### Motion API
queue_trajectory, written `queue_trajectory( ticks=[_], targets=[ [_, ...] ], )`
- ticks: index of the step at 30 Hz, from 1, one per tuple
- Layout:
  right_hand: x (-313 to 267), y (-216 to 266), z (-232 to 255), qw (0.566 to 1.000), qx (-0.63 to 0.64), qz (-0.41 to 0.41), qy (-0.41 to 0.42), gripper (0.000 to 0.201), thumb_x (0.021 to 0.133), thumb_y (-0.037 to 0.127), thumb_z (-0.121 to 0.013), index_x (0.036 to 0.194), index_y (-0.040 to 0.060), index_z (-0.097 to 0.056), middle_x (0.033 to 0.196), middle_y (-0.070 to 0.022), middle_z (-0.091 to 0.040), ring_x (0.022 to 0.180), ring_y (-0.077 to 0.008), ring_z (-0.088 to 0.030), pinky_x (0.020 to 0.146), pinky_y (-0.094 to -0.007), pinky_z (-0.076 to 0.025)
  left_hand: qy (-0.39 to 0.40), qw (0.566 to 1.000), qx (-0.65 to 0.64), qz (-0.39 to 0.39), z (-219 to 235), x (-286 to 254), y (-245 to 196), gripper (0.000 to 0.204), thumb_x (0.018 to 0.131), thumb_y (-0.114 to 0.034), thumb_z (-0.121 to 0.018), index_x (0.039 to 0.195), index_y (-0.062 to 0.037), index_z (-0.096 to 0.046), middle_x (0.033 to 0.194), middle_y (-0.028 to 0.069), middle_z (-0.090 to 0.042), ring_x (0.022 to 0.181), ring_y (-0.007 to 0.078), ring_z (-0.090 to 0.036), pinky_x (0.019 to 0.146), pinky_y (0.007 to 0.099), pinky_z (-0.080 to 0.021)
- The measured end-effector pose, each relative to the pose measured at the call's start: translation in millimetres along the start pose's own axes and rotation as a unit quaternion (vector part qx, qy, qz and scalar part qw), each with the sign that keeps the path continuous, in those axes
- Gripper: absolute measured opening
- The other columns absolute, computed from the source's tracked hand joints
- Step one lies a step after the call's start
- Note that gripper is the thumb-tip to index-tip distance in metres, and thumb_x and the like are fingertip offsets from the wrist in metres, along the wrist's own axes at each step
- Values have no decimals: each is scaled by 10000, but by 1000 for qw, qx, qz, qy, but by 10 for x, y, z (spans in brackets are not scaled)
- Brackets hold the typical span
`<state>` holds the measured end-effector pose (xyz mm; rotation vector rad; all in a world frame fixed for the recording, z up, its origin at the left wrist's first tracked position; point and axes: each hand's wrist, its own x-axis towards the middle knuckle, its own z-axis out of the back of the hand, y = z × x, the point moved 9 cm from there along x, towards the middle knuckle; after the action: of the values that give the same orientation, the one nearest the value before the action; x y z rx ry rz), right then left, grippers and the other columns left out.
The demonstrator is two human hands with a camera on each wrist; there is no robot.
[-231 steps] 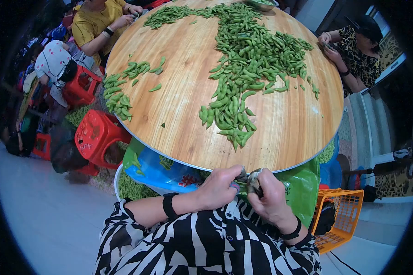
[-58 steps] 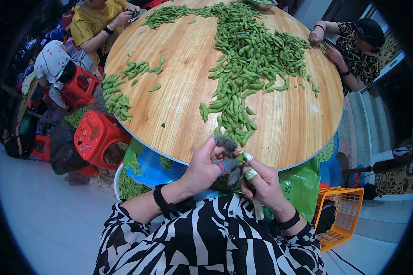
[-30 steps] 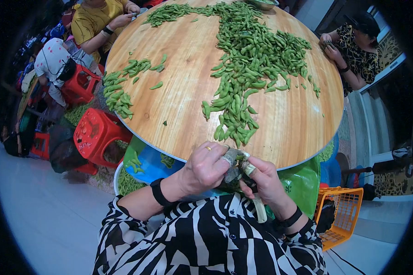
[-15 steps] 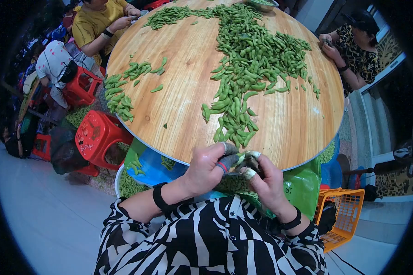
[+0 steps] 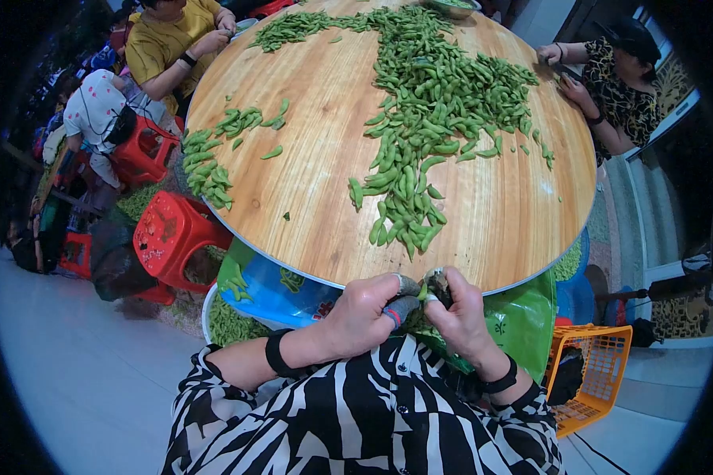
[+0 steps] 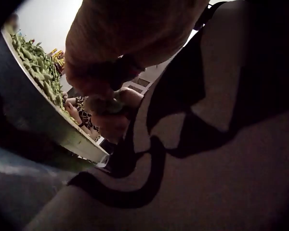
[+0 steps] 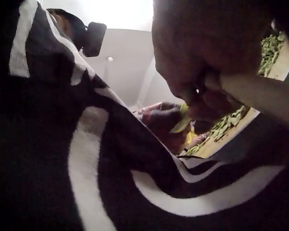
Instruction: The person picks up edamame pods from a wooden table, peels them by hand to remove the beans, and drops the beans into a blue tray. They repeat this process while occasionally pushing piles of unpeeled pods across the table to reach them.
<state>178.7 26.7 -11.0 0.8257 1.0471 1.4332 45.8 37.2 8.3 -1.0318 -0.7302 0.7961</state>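
Observation:
Over the near edge of the round wooden table [image 5: 293, 182], my left hand [image 5: 360, 313] and right hand [image 5: 463, 323] meet in front of the body. Between their fingertips is a green soybean pod [image 5: 423, 292], pinched from both sides. The right wrist view also shows this pod [image 7: 181, 124], sticking out by the fingers. Grey sleeves cover the left thumb and a left finger; pale wrapping covers the right thumb tip. My curled right fingers hide whatever lies in that palm. Ahead of the hands is a long heap of soybean pods [image 5: 444, 103].
Blue and green plastic sheets [image 5: 523, 321] hang under the table edge. A white-rimmed tub [image 5: 207, 317] of beans stands lower left. An orange crate [image 5: 602, 372] is at right, a red stool [image 5: 170, 237] at left. Two people sit at the table's far sides.
A pale handle seen below the right hand a second ago is out of sight now. Both hands have drawn slightly toward the body. A few pods at the heap's near end have gone since the earliest frame.

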Motion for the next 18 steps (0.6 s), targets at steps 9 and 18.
queue_trajectory(
  ticks=[9, 18],
  targets=[
    [-142, 165, -195, 972, -84, 134, 177, 162, 838, 118, -608, 930, -1, -547, 688, -146, -562, 613, -280, -583, 576, -344, -463, 119, 874, 458, 109, 1118, -428, -4, 240, 693, -22, -632, 930, -19, -594, 778, 160, -559, 780, 372, -583, 694, 447, -478],
    [-86, 16, -92, 979, 136, -60, 141, 274, 968, 184, -455, 1169, 11, -523, 649, -49, -546, 508, -83, -502, 469, -239, -414, 16, 911, 393, -124, 919, 700, 223, 235, 720, 2, -600, 952, -20, -570, 866, 165, -538, 827, 360, -557, 710, 433, -466]
  ],
)
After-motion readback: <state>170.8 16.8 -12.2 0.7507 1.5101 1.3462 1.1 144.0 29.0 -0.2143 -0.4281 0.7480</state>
